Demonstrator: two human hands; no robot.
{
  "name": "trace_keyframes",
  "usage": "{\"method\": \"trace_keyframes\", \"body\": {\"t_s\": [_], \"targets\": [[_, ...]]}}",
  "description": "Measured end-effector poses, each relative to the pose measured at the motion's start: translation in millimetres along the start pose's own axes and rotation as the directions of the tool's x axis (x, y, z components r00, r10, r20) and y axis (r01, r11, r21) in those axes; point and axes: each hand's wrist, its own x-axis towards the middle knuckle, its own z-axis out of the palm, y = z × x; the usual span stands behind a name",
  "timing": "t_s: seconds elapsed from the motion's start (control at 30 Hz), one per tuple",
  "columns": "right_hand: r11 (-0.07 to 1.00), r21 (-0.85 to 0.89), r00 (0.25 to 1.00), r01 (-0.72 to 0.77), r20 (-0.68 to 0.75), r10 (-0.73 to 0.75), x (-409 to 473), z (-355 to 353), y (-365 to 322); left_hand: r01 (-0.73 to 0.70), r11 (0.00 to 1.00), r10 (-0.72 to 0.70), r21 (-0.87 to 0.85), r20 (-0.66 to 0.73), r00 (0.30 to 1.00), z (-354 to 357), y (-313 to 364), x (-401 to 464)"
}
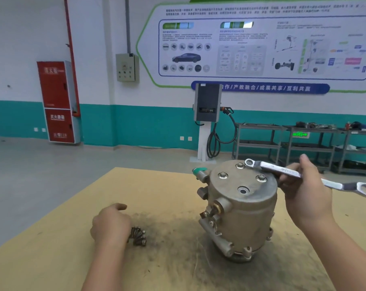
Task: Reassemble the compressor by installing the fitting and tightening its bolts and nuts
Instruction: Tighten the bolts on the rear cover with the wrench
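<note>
Three bolts (240,165) — atop compressor (242,204)

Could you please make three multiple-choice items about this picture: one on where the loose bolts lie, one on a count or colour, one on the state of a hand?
1. The loose bolts lie:
A. on top of the compressor
B. on the table by the left hand
C. on the floor

2. Bolt heads on top of the compressor:
A. three
B. one
C. six

3. The right hand:
A. hangs idle
B. presses on the table
C. grips a wrench

Answers: 1 B, the pile touches the left hand on the table. 2 A, three heads show, one hole empty. 3 C, fingers curl round the wrench.
</note>
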Motion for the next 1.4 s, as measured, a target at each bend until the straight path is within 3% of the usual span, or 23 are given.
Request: {"method": "trace_keyframes", "body": {"t_s": [0.1,0.33,0.47,0.57,0.63,0.67,0.73,0.8,0.87,0.9,0.93,1.03,1.13,1.27,1.4], "targets": [[0.998,0.044,0.999,-0.048,0.014,0.047,2.0,0.6,-1.0,0.119,0.992,-0.117,0.050,-0.050,0.992,5.7,-18.4,13.8],[0.998,0.031,0.997,-0.046,0.066,0.044,4.2,-7.2,-0.3,0.184,0.965,-0.189,0.189,0.010,0.982,20.1,-26.6,20.4],[0.997,0.037,0.996,-0.063,0.073,0.060,4.7,-9.4,-0.1,0.244,0.954,-0.239,0.172,-0.046,0.970,23.5,-22.7,18.1],[0.996,0.048,0.996,-0.073,0.063,0.070,5.2,-11.3,2.0,0.211,0.976,-0.205,0.053,-0.103,0.973,17.5,-16.8,12.1],[0.996,0.055,0.995,-0.072,0.068,0.068,5.1,-10.8,1.7,0.043,0.964,-0.090,-0.261,-0.172,0.981,4.8,8.9,-1.0],[0.996,0.057,0.995,-0.071,0.068,0.067,5.5,-10.2,1.4,-0.085,0.882,-0.009,-0.463,-0.198,0.980,-1.9,27.7,-14.3],[0.996,0.053,0.996,-0.075,0.060,0.072,7.1,-10.4,1.9,-0.283,0.566,0.238,-0.774,-0.175,0.955,-12.9,69.7,-57.1],[0.996,0.048,0.995,-0.077,0.067,0.074,8.4,-11.8,3.4,-0.467,0.327,0.532,-0.821,-0.249,0.810,-13.1,101.3,-104.7],[0.997,0.029,0.993,-0.071,0.096,0.068,8.9,-12.1,4.1,-0.681,0.221,0.723,-0.698,-0.352,0.595,-2.8,115.5,-134.4],[0.997,0.025,0.992,-0.069,0.107,0.065,9.0,-11.6,4.6,-0.756,0.208,0.763,-0.620,-0.381,0.522,3.1,118.8,-139.9],[0.997,0.027,0.992,-0.071,0.111,0.067,8.7,-10.9,5.4,-0.787,0.219,0.774,-0.578,-0.388,0.500,6.7,121.3,-141.1],[0.997,0.024,0.990,-0.072,0.123,0.068,7.6,-7.1,8.2,-0.794,0.263,0.754,-0.547,-0.397,0.523,11.8,122.5,-134.8],[0.999,-0.007,0.984,-0.053,0.171,0.054,6.0,-3.9,9.4,-0.835,0.278,0.760,-0.474,-0.423,0.493,12.0,120.3,-133.2],[0.998,-0.048,0.978,-0.030,0.206,0.039,4.7,-1.9,7.7,-0.789,0.374,0.736,-0.488,-0.362,0.572,9.4,118.2,-126.6],[0.996,-0.085,0.979,-0.016,0.200,0.033,3.0,-3.1,5.9,-0.820,0.403,0.778,-0.407,-0.319,0.541,8.7,118.4,-124.1]]}}
